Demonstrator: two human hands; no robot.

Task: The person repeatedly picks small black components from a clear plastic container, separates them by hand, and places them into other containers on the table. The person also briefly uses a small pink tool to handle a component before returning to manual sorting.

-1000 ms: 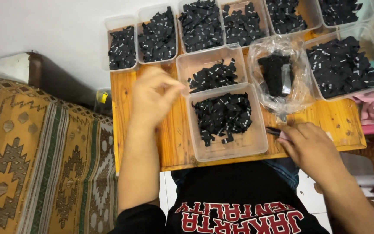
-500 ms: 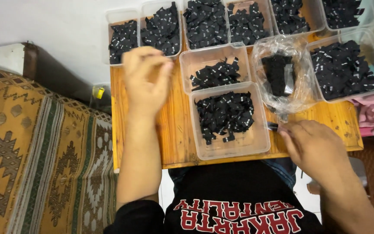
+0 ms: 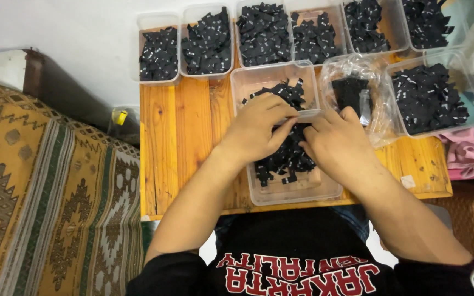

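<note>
Both hands meet over the near tub (image 3: 297,189), a clear plastic box at the front edge of the wooden tabletop (image 3: 179,137), filled with small black labels (image 3: 281,164). The left hand (image 3: 259,131) curls down onto the heap, its fingers (image 3: 281,129) bent and touching the labels; whether its grip closes on any piece cannot be told. The right hand (image 3: 338,145) lies just beside it, fingertips pressed into the same pile, its grip likewise hidden. Behind them stands a second tub (image 3: 248,82) with fewer labels, a crumpled clear bag (image 3: 377,112) to the right, and a row of further tubs (image 3: 160,55) along the far edge.
</note>
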